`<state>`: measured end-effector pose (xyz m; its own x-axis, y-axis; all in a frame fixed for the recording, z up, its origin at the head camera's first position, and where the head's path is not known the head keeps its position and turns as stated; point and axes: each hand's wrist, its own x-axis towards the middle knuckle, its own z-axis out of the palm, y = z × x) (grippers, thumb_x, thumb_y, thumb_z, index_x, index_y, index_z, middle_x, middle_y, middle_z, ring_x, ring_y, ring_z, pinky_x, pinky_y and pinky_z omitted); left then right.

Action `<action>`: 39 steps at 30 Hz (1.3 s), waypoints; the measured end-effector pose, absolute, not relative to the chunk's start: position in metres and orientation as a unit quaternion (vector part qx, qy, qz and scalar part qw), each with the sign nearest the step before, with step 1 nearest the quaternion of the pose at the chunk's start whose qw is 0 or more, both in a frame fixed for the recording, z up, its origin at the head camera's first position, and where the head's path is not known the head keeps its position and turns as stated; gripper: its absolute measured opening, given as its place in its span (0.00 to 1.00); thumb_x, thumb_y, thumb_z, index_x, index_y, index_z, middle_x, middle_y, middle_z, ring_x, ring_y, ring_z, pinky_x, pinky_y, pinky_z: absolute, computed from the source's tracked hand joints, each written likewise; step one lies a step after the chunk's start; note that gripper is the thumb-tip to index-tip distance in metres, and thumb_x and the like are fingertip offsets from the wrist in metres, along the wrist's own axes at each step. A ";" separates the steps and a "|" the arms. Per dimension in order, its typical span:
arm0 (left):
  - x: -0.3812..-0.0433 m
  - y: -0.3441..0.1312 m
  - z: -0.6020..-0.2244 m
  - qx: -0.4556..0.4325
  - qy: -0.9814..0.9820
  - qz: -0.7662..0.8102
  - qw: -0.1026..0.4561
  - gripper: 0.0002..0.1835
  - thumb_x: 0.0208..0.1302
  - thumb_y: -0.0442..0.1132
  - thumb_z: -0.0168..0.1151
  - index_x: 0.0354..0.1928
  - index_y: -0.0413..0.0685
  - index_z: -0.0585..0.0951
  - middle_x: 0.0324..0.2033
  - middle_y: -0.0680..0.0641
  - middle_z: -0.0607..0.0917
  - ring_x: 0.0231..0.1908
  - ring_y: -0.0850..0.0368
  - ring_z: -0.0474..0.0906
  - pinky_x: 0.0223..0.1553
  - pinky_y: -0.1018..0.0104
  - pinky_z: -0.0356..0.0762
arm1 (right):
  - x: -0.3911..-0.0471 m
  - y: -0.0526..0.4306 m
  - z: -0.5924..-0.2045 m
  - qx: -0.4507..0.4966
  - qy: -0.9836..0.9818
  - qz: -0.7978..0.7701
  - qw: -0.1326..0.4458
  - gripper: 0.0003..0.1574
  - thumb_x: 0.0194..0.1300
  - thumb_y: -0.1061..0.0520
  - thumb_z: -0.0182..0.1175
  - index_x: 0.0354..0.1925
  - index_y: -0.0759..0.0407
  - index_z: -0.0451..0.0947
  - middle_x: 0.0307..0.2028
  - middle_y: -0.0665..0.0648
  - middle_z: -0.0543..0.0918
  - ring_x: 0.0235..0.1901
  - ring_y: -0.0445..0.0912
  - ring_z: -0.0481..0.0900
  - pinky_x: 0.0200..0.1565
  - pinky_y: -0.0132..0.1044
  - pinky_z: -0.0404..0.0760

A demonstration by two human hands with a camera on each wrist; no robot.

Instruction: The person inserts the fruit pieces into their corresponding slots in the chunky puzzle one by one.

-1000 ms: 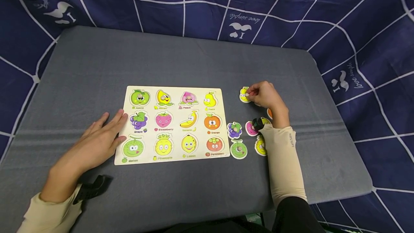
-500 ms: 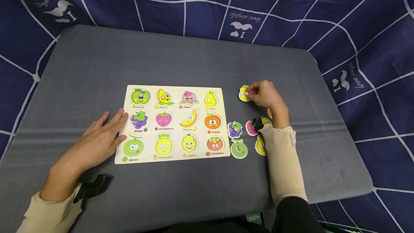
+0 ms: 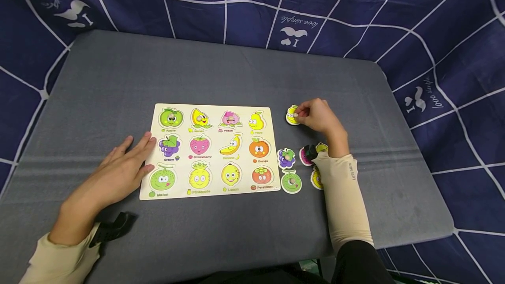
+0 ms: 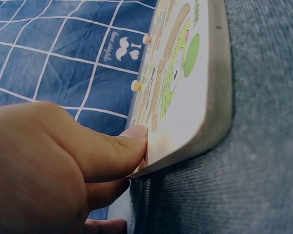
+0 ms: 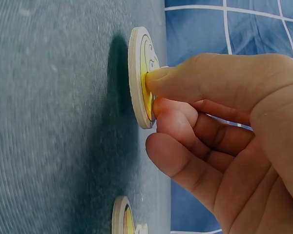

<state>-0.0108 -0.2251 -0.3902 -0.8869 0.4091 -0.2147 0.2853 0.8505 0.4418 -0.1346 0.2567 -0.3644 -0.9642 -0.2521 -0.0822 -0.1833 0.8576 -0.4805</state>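
Observation:
In the head view my right hand [image 3: 318, 115] pinches a yellow fruit-shaped puzzle piece [image 3: 291, 115] right of the board. The right wrist view shows thumb and fingertips on this piece [image 5: 142, 83], which is tilted and casts a shadow on the grey cloth; its exact fruit is partly hidden. My left hand [image 3: 118, 174] lies at the left edge of the fruit puzzle board [image 3: 213, 193], fingers extended. Up close, the left thumb [image 4: 129, 144] touches the board's edge [image 4: 217, 97]. Knobs stand on the board's apple [image 3: 171, 118], mango [image 3: 200, 118] and peach [image 3: 230, 119].
Loose pieces lie right of the board: a grape piece [image 3: 286, 158], a melon piece [image 3: 291, 182], a pink piece [image 3: 304, 157] and yellow ones [image 3: 316, 179], partly under the right wrist. A blue checked cloth [image 3: 252, 8] surrounds the grey table [image 3: 221, 73].
My right hand has shifted slightly left toward the board, and the yellow puzzle piece has moved with it. The left hand and the board stay in nearly the same place.

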 end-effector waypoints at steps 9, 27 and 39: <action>-0.011 -0.226 -0.391 0.185 0.950 0.203 0.150 0.36 0.73 0.39 0.56 0.75 0.33 0.53 0.75 0.33 0.51 0.70 0.21 0.41 0.62 0.24 0.42 | -0.134 0.246 -0.363 -0.132 0.959 -0.242 0.073 0.04 0.57 0.66 0.66 0.33 0.66 0.85 0.26 0.57 0.84 0.27 0.46 0.78 0.32 0.36 0.75; -0.013 -0.225 -0.390 0.186 0.950 0.201 0.150 0.36 0.73 0.39 0.56 0.75 0.33 0.53 0.75 0.33 0.51 0.70 0.21 0.42 0.62 0.24 0.43 | -0.130 0.227 -0.356 -0.143 0.957 -0.240 0.080 0.05 0.58 0.65 0.67 0.34 0.65 0.85 0.26 0.56 0.83 0.27 0.47 0.77 0.33 0.36 0.75; -0.012 -0.226 -0.390 0.184 0.949 0.203 0.154 0.36 0.74 0.39 0.56 0.75 0.34 0.52 0.75 0.33 0.51 0.70 0.21 0.41 0.61 0.24 0.42 | -0.131 0.211 -0.358 -0.165 0.952 -0.245 0.083 0.05 0.57 0.63 0.68 0.33 0.64 0.86 0.24 0.55 0.82 0.27 0.46 0.77 0.34 0.37 0.74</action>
<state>-0.0123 -0.2259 -0.3904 -0.8849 0.4117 -0.2176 0.2866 0.8498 0.4424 -0.1312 0.2108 -0.3575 -0.9316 -0.3554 -0.0766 -0.2740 0.8248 -0.4946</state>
